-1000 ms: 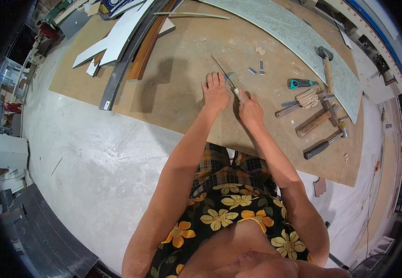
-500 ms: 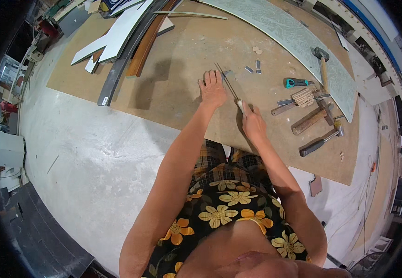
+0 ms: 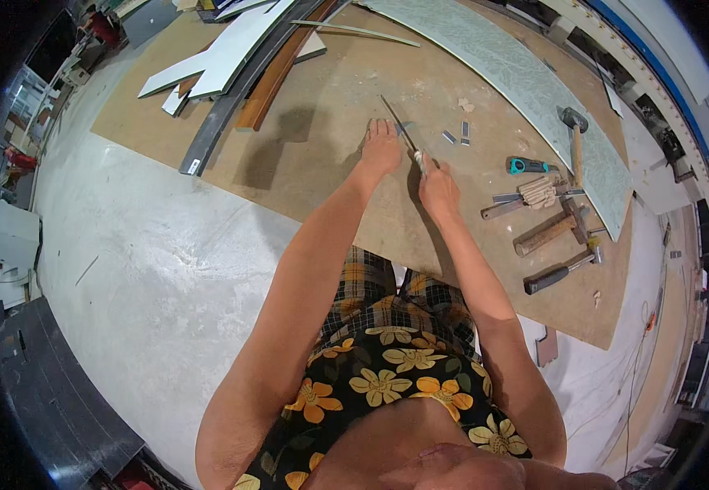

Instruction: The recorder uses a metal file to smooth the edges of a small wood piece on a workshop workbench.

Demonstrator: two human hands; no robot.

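My right hand is closed around the pale handle of a saw, whose narrow blade points away from me and slightly left. Beside the blade, my left hand lies with its fingers stretched out and pressed down. A small grey piece shows under the blade, next to the left fingertips; most of it is hidden. All this is on a brown board in front of me. Two small grey pieces lie to the right of the saw.
On the right lie a teal-handled tool, a bundle of wooden strips, a hammer and a black-headed mallet. A long pale green patterned panel curves behind them. White, black and brown strips are piled at the far left.
My right hand has pushed the saw forward, away from me. The left hand stays at nearly the same spot. The whole view has turned slightly.
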